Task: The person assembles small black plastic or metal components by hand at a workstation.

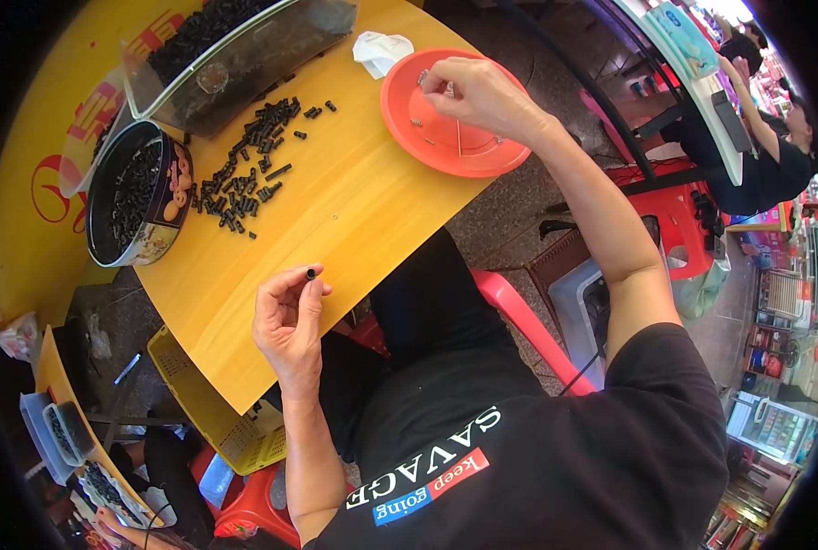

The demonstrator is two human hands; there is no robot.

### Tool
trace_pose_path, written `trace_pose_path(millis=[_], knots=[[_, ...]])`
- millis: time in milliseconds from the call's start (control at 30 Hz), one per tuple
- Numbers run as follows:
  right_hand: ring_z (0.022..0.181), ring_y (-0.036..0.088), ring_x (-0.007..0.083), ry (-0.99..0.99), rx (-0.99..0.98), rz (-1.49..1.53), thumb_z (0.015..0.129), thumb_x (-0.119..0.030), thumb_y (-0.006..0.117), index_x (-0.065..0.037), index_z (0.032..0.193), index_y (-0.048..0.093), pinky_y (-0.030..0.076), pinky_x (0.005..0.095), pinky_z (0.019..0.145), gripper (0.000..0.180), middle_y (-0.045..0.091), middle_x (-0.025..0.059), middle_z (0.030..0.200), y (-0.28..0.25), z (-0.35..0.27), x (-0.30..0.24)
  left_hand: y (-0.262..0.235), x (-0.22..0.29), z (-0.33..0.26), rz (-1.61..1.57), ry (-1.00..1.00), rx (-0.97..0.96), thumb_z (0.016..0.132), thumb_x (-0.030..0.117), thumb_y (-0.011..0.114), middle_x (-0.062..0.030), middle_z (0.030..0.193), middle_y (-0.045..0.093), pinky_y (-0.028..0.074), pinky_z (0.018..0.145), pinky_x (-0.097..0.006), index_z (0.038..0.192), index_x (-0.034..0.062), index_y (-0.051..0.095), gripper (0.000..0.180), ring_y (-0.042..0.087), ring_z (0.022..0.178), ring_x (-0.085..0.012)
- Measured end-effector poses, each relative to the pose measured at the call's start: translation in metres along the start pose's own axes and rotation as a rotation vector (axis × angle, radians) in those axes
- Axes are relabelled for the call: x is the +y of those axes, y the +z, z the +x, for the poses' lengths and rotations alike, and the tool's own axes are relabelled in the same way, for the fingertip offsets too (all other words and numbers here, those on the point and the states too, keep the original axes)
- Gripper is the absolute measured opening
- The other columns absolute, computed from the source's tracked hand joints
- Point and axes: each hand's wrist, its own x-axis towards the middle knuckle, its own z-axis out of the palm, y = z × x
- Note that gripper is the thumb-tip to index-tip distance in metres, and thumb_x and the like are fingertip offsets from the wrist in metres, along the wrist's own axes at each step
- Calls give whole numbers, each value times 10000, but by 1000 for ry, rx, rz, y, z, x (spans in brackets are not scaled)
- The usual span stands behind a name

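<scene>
My left hand (290, 316) is above the near edge of the yellow wooden table, with a short black tube (311, 274) pinched between thumb and fingers. The tube's open end faces up. Over the round red plate (473, 163), my right hand (482, 96) has its fingers pinched together. Something small and silvery shows at its fingertips, too small to name. A few tiny metal pieces (416, 122) and a thin stick (458, 137) lie in the plate. Loose black tube parts (267, 133) are heaped on the table, beyond my left hand.
A round tin (172, 215) full of black parts stands at the table's left side. Behind it is a clear plastic bin (244, 69) of similar parts. Crumpled white tissue (381, 52) lies beside the plate. A yellow crate (189, 394) sits below the table's left edge. Other people are nearby.
</scene>
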Motion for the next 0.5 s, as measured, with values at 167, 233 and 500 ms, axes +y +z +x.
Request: trace_pose_path(millis=[167, 233, 500], knots=[[673, 597, 76, 370, -39, 525, 887, -155, 688, 3, 937, 670, 492, 231, 612, 167, 684, 51, 818, -24, -2, -17, -2, -1, 0, -13, 1, -4, 934, -49, 604, -117, 1068, 657, 516, 816, -243, 1096, -6, 583, 169, 633, 861, -118], [636, 562, 56, 417, -65, 859, 890, -140, 706, 2, 968, 669, 474, 202, 587, 166, 696, 46, 865, -28, -4, -18, -2, -1, 0, -24, 1, 0, 933, -50, 605, -117, 1063, 659, 515, 812, -243, 1098, -5, 583, 172, 633, 857, -119], [619, 558, 51, 354, -143, 1340, 909, -120, 697, 16, 1054, 673, 482, 199, 601, 200, 697, 47, 901, -12, -19, -74, -8, -2, -2, -99, -15, 31, 932, -42, 613, -110, 1025, 675, 512, 790, -242, 1095, -3, 587, 171, 639, 833, -129]])
